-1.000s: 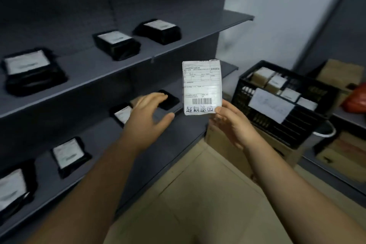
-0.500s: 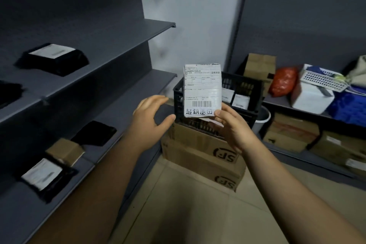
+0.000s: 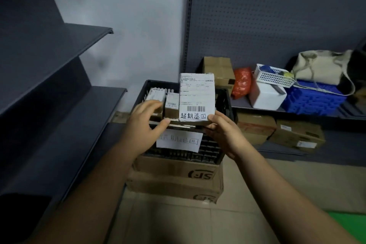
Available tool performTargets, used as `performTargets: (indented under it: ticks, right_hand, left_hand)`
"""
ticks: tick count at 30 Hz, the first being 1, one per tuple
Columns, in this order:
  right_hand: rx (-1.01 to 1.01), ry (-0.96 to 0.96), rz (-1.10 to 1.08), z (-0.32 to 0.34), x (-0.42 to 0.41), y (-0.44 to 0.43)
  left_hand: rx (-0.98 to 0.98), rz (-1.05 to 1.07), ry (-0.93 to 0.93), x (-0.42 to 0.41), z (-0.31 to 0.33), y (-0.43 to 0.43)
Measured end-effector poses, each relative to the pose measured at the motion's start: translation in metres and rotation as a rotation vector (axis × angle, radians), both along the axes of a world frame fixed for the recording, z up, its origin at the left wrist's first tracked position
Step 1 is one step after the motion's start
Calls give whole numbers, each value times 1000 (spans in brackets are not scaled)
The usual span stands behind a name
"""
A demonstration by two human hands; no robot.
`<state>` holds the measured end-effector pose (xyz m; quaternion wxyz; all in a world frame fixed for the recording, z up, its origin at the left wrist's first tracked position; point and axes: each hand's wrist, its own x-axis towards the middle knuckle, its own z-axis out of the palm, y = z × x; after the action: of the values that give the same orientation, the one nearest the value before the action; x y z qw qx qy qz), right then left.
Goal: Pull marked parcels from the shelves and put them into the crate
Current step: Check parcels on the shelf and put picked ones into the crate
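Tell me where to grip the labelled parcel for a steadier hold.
Probably grip the labelled parcel by its two long side edges, coming from below. It stands upright, flat face toward the camera, and the right hand pinches only its lower right corner; the left edge, beside the open left hand, looks free.

So both arms are bare and stretched out in front, coming in from the bottom corners and angling toward each other in the middle. The right hand [image 3: 223,131] is palm-up-ish, thumb pressed on the near lower corner of the parcel [image 3: 197,93] with the other fingers tucked underneath, so it's pinching it from below and keeping it upright. The left hand [image 3: 145,125] is just beside it, back of the hand facing up, fingers reaching forward in a loose curve, thumb sticking out toward the parcel's lower left corner. Can't really tell if that thumb actually touches.
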<state>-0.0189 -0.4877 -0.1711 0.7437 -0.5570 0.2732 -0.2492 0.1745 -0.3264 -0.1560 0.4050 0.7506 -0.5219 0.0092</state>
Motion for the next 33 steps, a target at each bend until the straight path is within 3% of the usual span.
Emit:
performTargets:
  ticks: [22, 33]
  right_hand:
    - [242, 193, -194, -101, 77, -243]
    - [428, 338, -127, -176, 130, -270]
  left_hand:
    - [299, -15, 100, 85, -77, -248]
    - [443, 26, 208, 127, -142, -285]
